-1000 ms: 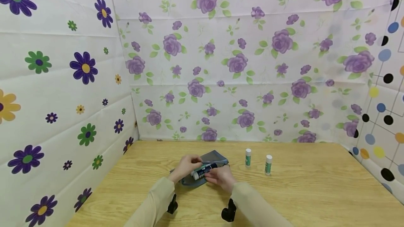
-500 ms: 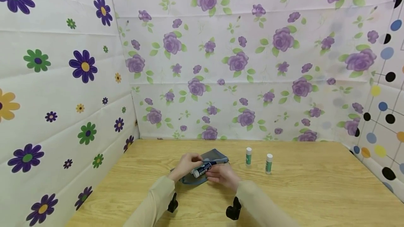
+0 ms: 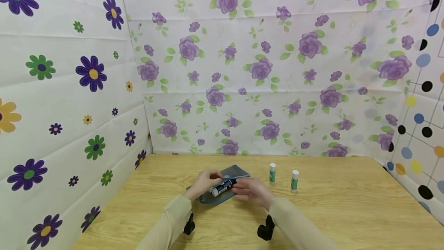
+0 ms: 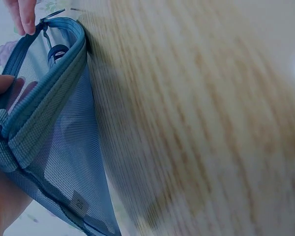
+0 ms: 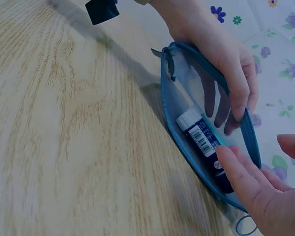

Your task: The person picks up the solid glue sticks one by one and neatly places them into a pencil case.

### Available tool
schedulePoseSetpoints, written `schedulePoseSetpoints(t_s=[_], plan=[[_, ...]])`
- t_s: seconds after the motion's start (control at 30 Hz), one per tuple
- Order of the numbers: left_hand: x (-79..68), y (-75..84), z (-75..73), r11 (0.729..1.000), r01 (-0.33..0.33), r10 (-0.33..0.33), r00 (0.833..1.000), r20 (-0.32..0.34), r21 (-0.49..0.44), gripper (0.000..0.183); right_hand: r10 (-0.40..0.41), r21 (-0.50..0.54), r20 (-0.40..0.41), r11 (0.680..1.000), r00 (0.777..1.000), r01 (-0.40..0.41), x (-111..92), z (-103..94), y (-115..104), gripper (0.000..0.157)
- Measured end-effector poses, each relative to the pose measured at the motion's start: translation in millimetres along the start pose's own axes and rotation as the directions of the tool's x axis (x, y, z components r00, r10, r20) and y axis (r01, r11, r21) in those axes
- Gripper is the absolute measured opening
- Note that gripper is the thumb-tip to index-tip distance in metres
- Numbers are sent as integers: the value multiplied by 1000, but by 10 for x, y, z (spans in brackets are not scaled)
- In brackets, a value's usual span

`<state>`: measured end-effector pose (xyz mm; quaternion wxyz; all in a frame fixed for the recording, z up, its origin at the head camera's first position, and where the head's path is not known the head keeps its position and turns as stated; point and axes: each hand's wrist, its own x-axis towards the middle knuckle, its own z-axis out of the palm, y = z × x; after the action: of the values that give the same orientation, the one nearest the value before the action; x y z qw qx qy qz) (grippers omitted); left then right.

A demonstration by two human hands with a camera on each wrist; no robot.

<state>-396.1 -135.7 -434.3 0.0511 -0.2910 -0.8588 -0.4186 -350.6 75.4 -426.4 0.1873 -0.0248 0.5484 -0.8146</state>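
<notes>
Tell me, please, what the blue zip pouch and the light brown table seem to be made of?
The blue zip pouch looks like see-through mesh fabric with a woven blue edge band: fingers and the glue stick show through it. The light brown table looks like wood or wood-look laminate, matte, with visible grain lines; which one I cannot tell.

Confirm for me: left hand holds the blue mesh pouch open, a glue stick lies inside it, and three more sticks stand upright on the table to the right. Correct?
Not quite: only two sticks stand upright on the table, as the head view shows. The rest holds: the left hand holds the blue mesh pouch open, with a glue stick inside.
</notes>
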Motion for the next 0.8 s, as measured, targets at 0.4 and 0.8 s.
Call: schedulePoseSetpoints(t_s=[0.4,0.8], plan=[[-19,30,-6,1000,7,-7,1000,-9,-10,10,1,-63,39,998,999,2,-146,-82,-200,54],[-90,261,-83,994,16,-13,999,29,-109,11,-28,-164,70,986,997,39,-221,-205,-363,53]])
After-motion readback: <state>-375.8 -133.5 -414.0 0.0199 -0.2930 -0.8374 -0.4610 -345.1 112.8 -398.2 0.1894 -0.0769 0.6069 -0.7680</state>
